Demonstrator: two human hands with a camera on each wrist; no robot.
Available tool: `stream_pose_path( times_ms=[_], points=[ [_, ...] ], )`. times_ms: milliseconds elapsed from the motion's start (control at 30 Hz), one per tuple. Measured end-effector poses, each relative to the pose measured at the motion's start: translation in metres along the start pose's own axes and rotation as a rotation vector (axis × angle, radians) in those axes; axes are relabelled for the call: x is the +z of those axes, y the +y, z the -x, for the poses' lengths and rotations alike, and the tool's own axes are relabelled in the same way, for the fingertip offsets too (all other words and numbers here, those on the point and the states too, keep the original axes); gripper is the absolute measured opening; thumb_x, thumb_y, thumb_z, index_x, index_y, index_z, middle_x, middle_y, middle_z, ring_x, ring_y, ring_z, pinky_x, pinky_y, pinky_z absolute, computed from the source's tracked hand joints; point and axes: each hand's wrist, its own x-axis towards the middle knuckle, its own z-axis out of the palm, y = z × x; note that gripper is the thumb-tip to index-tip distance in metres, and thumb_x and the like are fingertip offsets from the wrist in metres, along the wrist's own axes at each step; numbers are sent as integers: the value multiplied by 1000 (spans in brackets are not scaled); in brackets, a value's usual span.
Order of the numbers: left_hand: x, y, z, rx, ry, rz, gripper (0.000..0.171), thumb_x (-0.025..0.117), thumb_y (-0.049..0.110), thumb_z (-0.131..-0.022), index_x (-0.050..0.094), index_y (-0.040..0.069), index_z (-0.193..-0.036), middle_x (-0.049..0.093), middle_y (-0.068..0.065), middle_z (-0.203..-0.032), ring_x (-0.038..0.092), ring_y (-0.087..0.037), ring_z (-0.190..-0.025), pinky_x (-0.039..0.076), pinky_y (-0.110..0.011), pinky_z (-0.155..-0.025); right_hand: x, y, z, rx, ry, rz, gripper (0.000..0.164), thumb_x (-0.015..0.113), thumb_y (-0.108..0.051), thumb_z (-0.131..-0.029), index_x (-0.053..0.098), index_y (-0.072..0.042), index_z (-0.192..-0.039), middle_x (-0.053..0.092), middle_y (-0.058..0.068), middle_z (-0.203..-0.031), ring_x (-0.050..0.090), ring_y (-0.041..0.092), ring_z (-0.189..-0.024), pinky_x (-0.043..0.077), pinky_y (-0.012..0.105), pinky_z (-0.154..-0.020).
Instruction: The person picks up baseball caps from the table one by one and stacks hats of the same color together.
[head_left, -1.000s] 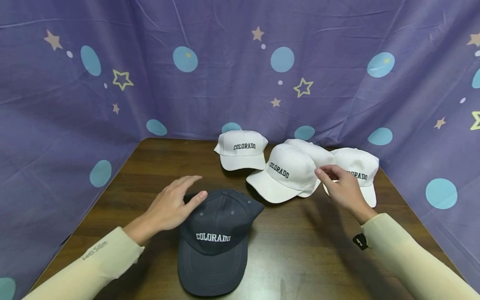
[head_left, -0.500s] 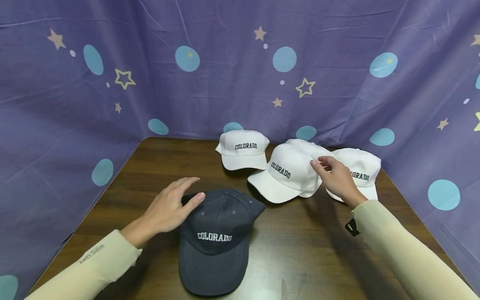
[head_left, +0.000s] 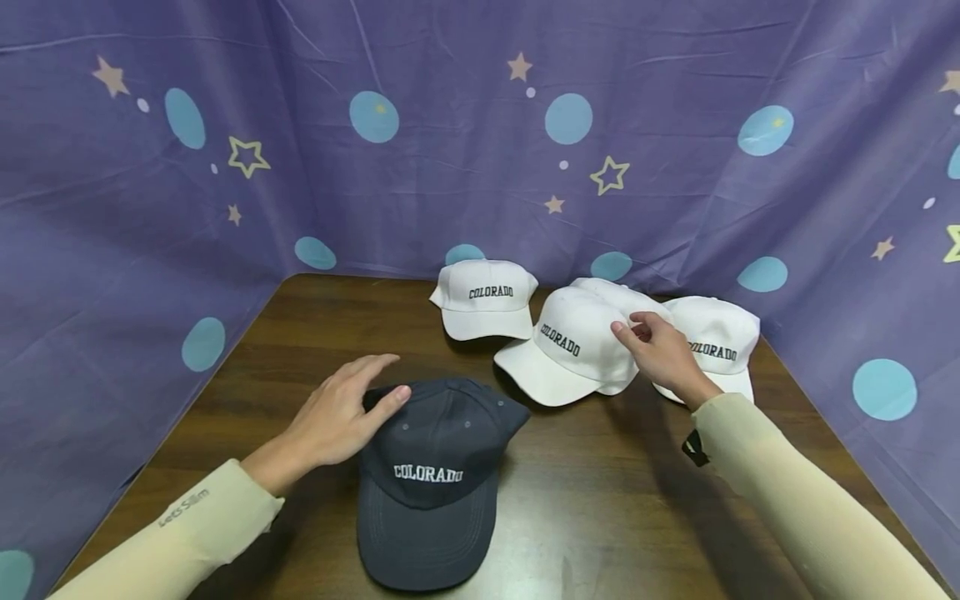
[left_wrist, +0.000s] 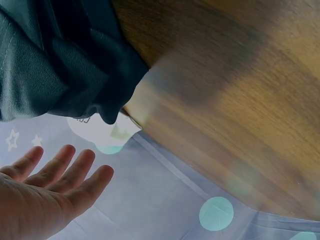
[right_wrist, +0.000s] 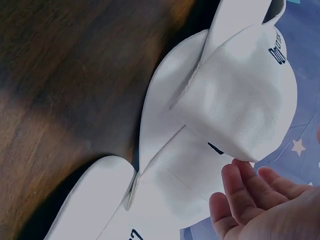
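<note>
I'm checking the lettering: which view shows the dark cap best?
The head view: it shows the dark cap from crown to brim, white lettering readable. The left wrist view shows only part, without that lettering; the right wrist view shows none of it.

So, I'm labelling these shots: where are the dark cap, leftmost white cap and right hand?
Dark cap (head_left: 429, 492), head view: crown, just below the white lettering.
Leftmost white cap (head_left: 486, 303), head view: crown, just below the black lettering.
Right hand (head_left: 665, 354), head view: back of the hand.
</note>
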Motion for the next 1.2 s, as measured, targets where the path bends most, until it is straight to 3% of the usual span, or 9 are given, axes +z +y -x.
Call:
stream_pose_path(
  times_ms=[133,300,500,633,800,1000,1200],
  points=[
    [0,0,0,-2,1,-4,60,46,58,-94,45,19,-140,47,-6,-139,41,-29,-127,37,-56,-98,2,0,-3,15,-7,-18,72,45,-58,-95,44,1,-136,59,21,-115,54,32,-105,43,48,-90],
    [2,-1,0,-4,4,-10,60,46,58,-94,45,19,-140,47,-7,-139,41,-29,-126,37,-56,-98,5,-2,-6,50,-8,-52,68,49,-56,-94,48,1,-131,57,18,-106,53,30,-94,46,41,-78],
    [3,-2,1,-4,6,-9,61,47,58,-94,44,19,-140,47,-8,-139,41,-30,-126,37,-56,-98,12,-4,-6,89,-37,-175,49,62,-48,-90,62,-2,-107,56,11,-93,48,23,-85,43,32,-68],
    [3,-3,0,2,12,-6,61,48,58,-94,44,18,-140,47,-8,-139,41,-30,-126,37,-56,-98,15,-6,-4,111,-46,-295,43,65,-42,-89,60,0,-95,53,9,-87,46,21,-83,42,30,-68],
    [3,-3,0,0,16,-3,61,48,58,-94,45,18,-139,47,-7,-138,41,-29,-126,37,-55,-98,21,-8,-3,137,-14,-400,42,65,-41,-90,53,-1,-94,51,0,-77,48,16,-78,42,27,-66],
    [3,-2,0,4,22,-2,60,48,58,-94,45,18,-139,47,-8,-138,41,-29,-126,36,-55,-99,26,-16,-3,204,-5,-614,35,68,-31,-89,55,-1,-101,62,-7,-71,59,9,-71,51,25,-63],
    [3,-4,1,3,32,4,60,48,57,-94,45,18,-139,47,-8,-138,41,-29,-126,35,-56,-99,23,-25,0,171,33,-720,24,66,-23,-91,57,-4,-104,65,-10,-76,59,8,-74,51,23,-66]
  ],
)
